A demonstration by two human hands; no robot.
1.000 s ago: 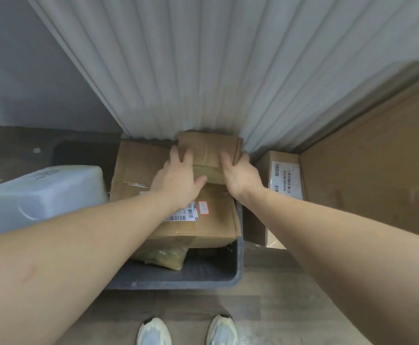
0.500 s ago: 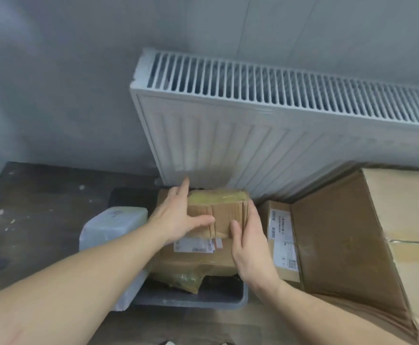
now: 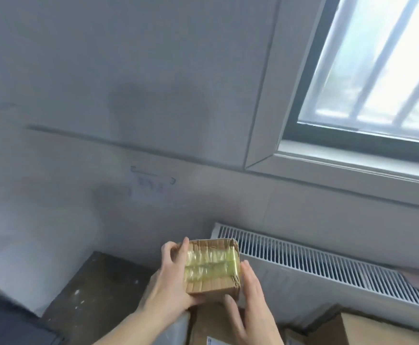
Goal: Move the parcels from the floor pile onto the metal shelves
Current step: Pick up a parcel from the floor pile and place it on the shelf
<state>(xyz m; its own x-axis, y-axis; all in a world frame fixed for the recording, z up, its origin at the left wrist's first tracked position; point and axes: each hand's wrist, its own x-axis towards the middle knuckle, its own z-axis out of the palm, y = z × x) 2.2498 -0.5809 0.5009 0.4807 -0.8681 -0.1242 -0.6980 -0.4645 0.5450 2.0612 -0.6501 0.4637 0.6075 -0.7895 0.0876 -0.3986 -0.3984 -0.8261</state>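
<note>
small brown cardboard parcel with yellowed tape (image 3: 212,266) clamped between left hand (image 3: 172,282) and right hand (image 3: 249,295), lifted above the pile. shelves unseen; keep both palms squeezing its sides, level, while turning.

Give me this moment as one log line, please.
step: carrying | item: small taped parcel | left hand: grips | right hand: grips | shelves: unseen
</note>
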